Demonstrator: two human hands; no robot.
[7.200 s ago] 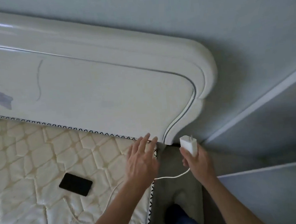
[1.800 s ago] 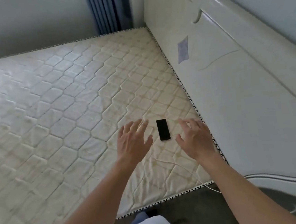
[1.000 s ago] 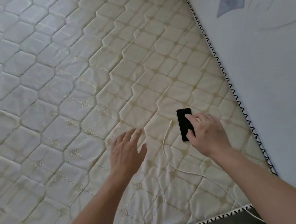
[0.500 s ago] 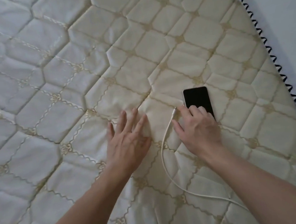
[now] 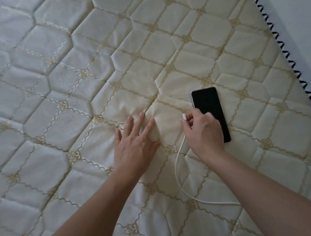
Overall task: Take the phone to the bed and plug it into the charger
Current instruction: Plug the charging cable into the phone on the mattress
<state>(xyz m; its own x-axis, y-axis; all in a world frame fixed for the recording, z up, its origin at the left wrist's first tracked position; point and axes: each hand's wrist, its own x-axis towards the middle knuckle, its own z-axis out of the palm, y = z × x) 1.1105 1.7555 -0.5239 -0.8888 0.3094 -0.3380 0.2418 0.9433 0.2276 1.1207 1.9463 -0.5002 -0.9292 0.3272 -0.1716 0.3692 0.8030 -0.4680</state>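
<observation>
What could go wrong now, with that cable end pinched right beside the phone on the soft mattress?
1. The phone lies flat on the quilted mattress, and the right hand partly covers it; its port cannot be seen, so the plug may miss.
2. The left hand rests flat on the mattress, not on the phone, so a push from the plug might slide the phone.
3. The white cable loops under the right forearm and could snag.
</observation>
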